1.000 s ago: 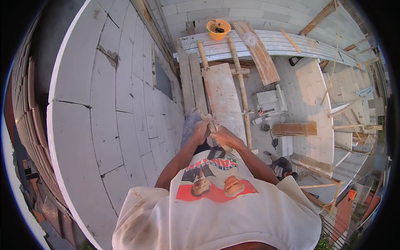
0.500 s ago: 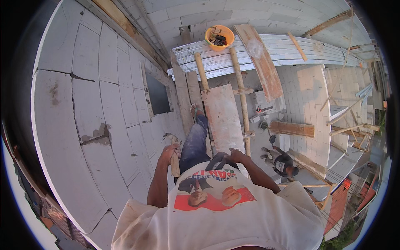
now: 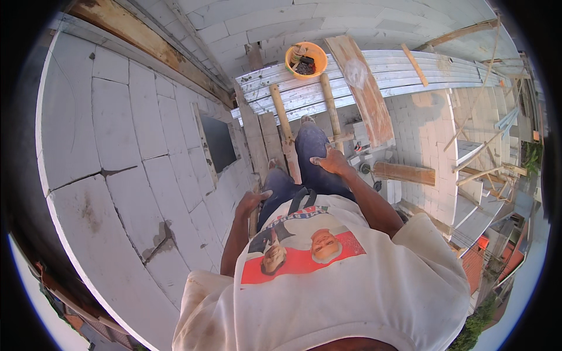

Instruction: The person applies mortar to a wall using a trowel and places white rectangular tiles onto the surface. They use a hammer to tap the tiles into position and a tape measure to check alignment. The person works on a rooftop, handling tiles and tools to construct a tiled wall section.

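My left hand (image 3: 252,203) is closed beside my left thigh, its thumb pointing toward the dark blue trousers. A strip of wooden handle (image 3: 253,223) shows below it, matching the hammer seen earlier; the hammer's head is hidden. My right hand (image 3: 332,162) rests on my raised right thigh (image 3: 310,146), thumb and fingers apart, holding nothing. My left foot (image 3: 273,164) is by the narrow planks at the wall. The right foot (image 3: 307,119) is farther forward, near the metal decking.
A pale block wall (image 3: 123,146) with a dark opening (image 3: 218,143) rises at left. Ahead, an orange bucket (image 3: 321,58) of tools stands on ribbed metal decking (image 3: 395,70). Round poles (image 3: 280,111) and a wide plank (image 3: 366,99) cross a drop to a lower level.
My right leg has come up and forward, and my right hand has moved from my waist onto that thigh. My left hand has shifted toward my left thigh; the hammer's head is out of sight.
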`<state>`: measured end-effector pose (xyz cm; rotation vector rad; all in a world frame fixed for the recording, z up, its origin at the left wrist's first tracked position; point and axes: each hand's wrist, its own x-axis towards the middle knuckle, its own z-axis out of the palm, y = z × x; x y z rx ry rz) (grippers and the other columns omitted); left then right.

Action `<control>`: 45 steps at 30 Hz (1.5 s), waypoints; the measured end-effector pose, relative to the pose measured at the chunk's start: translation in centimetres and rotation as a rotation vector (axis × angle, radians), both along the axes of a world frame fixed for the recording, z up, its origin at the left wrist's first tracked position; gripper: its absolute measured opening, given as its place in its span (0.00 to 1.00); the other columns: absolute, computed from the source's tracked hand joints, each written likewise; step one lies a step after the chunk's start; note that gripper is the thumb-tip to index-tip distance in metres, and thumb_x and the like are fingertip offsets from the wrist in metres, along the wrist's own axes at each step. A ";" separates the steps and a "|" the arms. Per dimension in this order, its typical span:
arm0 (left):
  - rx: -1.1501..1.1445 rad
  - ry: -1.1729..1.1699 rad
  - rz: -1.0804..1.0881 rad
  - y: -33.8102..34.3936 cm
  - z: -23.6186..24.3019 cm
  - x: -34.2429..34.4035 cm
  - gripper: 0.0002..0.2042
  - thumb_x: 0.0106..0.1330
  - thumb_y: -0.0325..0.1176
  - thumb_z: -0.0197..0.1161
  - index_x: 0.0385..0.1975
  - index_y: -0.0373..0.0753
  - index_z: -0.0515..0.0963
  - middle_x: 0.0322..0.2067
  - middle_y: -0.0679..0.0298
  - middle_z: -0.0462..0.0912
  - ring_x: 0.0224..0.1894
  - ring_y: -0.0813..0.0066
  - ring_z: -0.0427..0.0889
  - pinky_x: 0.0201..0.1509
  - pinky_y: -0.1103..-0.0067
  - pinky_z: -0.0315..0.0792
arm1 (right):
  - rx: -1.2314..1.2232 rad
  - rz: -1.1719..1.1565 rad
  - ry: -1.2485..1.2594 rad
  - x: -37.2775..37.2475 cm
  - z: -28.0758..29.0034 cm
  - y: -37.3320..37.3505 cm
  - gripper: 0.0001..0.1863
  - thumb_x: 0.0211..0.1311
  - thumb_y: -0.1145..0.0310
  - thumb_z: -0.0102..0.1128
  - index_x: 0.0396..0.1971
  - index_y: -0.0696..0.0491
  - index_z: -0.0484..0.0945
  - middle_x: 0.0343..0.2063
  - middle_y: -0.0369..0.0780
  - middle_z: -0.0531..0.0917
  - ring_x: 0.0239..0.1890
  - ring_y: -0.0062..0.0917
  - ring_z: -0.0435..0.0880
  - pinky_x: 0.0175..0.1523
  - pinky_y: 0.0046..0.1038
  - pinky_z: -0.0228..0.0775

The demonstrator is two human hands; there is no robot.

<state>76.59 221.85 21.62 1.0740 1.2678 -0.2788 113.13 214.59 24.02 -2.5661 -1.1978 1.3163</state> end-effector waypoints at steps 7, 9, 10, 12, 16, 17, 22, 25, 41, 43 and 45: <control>-0.056 -0.022 0.229 6.2 -7.3 5.0 0.20 0.55 0.48 0.78 0.21 0.35 0.82 0.18 0.65 0.79 0.20 0.75 0.76 0.23 0.72 0.68 | 0.168 0.300 0.116 11.8 -4.4 8.8 0.30 0.62 0.50 0.70 0.52 0.62 0.83 0.43 0.50 0.89 0.47 0.44 0.89 0.54 0.38 0.79; 0.002 -0.056 0.323 7.7 -8.0 7.9 0.18 0.56 0.45 0.78 0.19 0.37 0.80 0.17 0.67 0.78 0.18 0.76 0.75 0.22 0.73 0.68 | 0.057 0.196 0.144 16.5 -6.3 11.4 0.24 0.63 0.55 0.71 0.47 0.61 0.85 0.35 0.47 0.90 0.37 0.38 0.90 0.44 0.36 0.81; 0.020 -0.058 0.364 8.3 -8.7 9.3 0.17 0.56 0.43 0.78 0.18 0.38 0.79 0.16 0.68 0.77 0.18 0.76 0.75 0.22 0.73 0.68 | -0.010 0.136 0.171 18.8 -8.1 12.7 0.21 0.63 0.57 0.71 0.45 0.61 0.86 0.32 0.46 0.90 0.32 0.35 0.91 0.39 0.35 0.82; -0.001 0.042 0.354 8.1 -11.3 11.0 0.22 0.53 0.45 0.80 0.29 0.32 0.79 0.23 0.62 0.81 0.22 0.70 0.78 0.28 0.71 0.73 | -0.049 -0.028 0.224 22.6 -13.5 17.2 0.17 0.62 0.59 0.71 0.40 0.60 0.86 0.29 0.45 0.90 0.28 0.31 0.90 0.33 0.32 0.81; -0.098 0.409 0.403 6.6 -13.6 17.0 0.36 0.50 0.50 0.82 0.46 0.26 0.74 0.39 0.53 0.82 0.39 0.61 0.82 0.45 0.68 0.76 | -0.031 -0.056 0.126 29.0 -27.7 27.5 0.16 0.61 0.57 0.69 0.34 0.57 0.87 0.25 0.45 0.88 0.29 0.34 0.90 0.38 0.33 0.81; -0.152 0.437 0.385 5.8 -14.2 18.1 0.38 0.49 0.51 0.82 0.49 0.26 0.72 0.41 0.51 0.81 0.43 0.59 0.82 0.49 0.67 0.75 | 0.019 -0.030 0.095 31.2 -33.1 28.7 0.17 0.60 0.55 0.70 0.34 0.57 0.87 0.25 0.45 0.88 0.31 0.37 0.90 0.43 0.36 0.82; -0.284 0.515 0.370 5.2 -13.5 24.9 0.38 0.49 0.49 0.82 0.51 0.28 0.72 0.43 0.51 0.80 0.46 0.56 0.81 0.51 0.64 0.75 | 0.039 0.007 0.118 35.3 -48.5 41.6 0.11 0.61 0.61 0.64 0.33 0.54 0.87 0.27 0.45 0.88 0.33 0.41 0.89 0.43 0.39 0.81; -0.371 0.543 0.408 7.3 -13.2 28.7 0.39 0.47 0.47 0.85 0.52 0.29 0.71 0.44 0.55 0.77 0.48 0.59 0.79 0.52 0.65 0.75 | 0.115 0.178 -0.039 37.3 -58.1 45.4 0.10 0.60 0.64 0.66 0.32 0.56 0.86 0.30 0.47 0.88 0.36 0.42 0.89 0.46 0.39 0.80; -0.586 0.706 0.256 5.5 -13.4 32.4 0.41 0.44 0.49 0.85 0.51 0.30 0.68 0.43 0.50 0.81 0.47 0.51 0.82 0.50 0.60 0.75 | 0.062 0.535 -0.183 39.0 -69.0 46.7 0.13 0.54 0.64 0.73 0.35 0.56 0.86 0.36 0.50 0.87 0.38 0.43 0.88 0.46 0.40 0.81; -0.610 0.722 0.214 5.7 -13.5 32.3 0.41 0.46 0.49 0.84 0.51 0.31 0.68 0.43 0.45 0.83 0.50 0.44 0.83 0.53 0.58 0.76 | 0.077 0.451 -0.171 39.2 -68.9 46.5 0.11 0.55 0.65 0.71 0.33 0.57 0.86 0.30 0.49 0.87 0.34 0.44 0.88 0.41 0.40 0.80; -0.598 0.717 0.197 6.4 -13.6 32.6 0.41 0.46 0.49 0.84 0.51 0.31 0.68 0.44 0.45 0.83 0.50 0.43 0.82 0.53 0.57 0.75 | 0.115 0.376 -0.147 39.5 -68.6 45.9 0.10 0.55 0.66 0.70 0.30 0.58 0.86 0.26 0.48 0.87 0.30 0.41 0.88 0.37 0.38 0.80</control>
